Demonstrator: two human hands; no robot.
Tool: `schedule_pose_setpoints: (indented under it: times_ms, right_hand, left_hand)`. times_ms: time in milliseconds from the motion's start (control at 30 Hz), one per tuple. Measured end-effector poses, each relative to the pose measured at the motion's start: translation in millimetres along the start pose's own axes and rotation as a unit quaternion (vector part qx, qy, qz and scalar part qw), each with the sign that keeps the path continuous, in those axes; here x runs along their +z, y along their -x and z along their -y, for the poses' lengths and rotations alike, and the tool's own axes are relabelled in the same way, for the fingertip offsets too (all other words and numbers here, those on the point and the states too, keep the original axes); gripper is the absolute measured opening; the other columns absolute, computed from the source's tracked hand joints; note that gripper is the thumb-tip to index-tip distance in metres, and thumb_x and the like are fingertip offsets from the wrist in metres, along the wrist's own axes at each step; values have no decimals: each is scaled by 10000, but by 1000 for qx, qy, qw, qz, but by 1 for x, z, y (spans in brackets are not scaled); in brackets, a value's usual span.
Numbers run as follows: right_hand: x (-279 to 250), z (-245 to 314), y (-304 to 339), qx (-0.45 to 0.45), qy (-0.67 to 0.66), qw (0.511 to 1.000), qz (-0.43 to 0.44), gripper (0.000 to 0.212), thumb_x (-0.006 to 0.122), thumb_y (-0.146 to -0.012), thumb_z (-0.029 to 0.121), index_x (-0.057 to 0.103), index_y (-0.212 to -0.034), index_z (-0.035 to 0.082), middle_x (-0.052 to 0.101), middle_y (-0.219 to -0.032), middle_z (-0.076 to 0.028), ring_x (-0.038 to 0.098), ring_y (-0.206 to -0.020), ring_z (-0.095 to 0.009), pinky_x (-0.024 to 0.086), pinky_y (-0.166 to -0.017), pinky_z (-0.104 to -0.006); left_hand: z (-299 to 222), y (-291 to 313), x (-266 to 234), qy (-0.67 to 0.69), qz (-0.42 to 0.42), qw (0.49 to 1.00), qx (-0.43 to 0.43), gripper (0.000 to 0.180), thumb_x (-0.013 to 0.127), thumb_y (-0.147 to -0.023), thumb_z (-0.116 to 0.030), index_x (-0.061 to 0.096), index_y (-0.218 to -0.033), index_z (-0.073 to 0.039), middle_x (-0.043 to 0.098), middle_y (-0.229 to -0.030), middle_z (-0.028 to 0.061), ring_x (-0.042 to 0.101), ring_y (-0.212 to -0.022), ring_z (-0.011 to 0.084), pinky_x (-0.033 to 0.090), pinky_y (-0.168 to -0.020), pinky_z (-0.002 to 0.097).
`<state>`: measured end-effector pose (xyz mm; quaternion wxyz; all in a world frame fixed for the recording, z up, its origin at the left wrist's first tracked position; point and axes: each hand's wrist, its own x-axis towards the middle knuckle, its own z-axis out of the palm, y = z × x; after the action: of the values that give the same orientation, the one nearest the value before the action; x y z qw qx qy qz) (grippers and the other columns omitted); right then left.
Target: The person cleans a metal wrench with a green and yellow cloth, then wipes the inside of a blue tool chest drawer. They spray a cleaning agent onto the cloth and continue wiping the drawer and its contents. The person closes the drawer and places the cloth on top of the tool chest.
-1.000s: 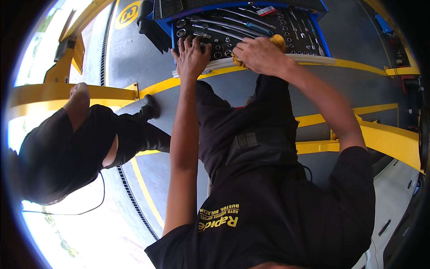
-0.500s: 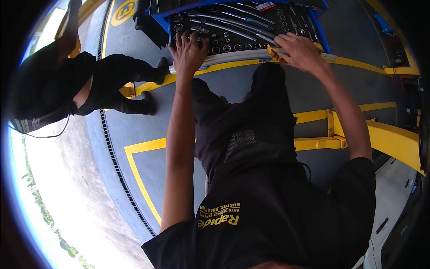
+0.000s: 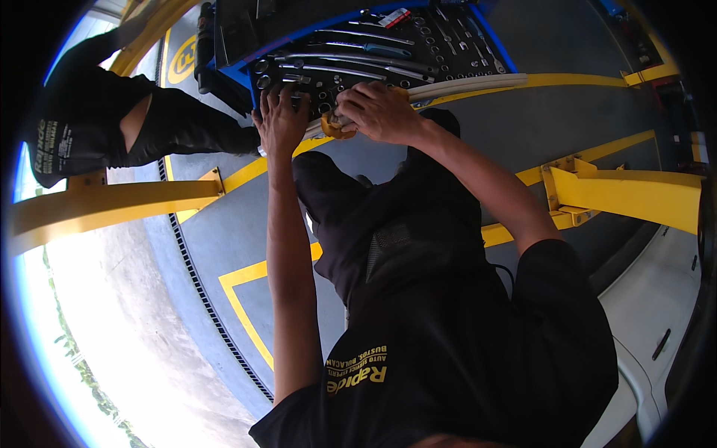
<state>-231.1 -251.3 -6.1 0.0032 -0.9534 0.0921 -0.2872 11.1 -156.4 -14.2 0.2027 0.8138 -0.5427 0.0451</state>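
Presumably light and limp, the yellow cloth (image 3: 338,129), clutched in the right hand (image 3: 379,113) at the drawer rail (image 3: 478,85), is best gripped by its bunched middle, the left hand (image 3: 281,125) spread alongside.

The head camera, the left of a pair worn side by side, looks down from the person's head. The black shirt (image 3: 478,336) is nearest, filling the lower middle; the view runs forward past the forearms to the left hand (image 3: 282,123), right hand (image 3: 379,112) and drawer (image 3: 491,36), farther off near the upper edge. Its wide fisheye bends the yellow floor lines (image 3: 243,317) and darkens the corners.
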Motion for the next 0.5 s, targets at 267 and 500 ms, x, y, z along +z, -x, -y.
schedule_pose_setpoints:
  times_ms: [267,500]
  right_hand:
    - [-108,-128,132,154,41,987,18,338,842,-917,285,664,-1175,157,701,-1287,51,631,-1262,-235,513,-1036,-455]
    - [-147,-178,193,272,-15,961,-35,319,792,-926,46,658,-1210,100,726,-1323,-30,656,-1263,-292,491,-1096,-463]
  left_hand:
    - [-3,4,0,11,4,1000,-20,583,621,-1054,-563,613,-1508,-196,490,-1673,99,341,-1628,365,192,-1269,769]
    - [-6,0,1,2,16,1000,-23,600,639,-1038,-570,597,-1515,-209,478,-1679,108,312,-1641,383,187,-1264,787]
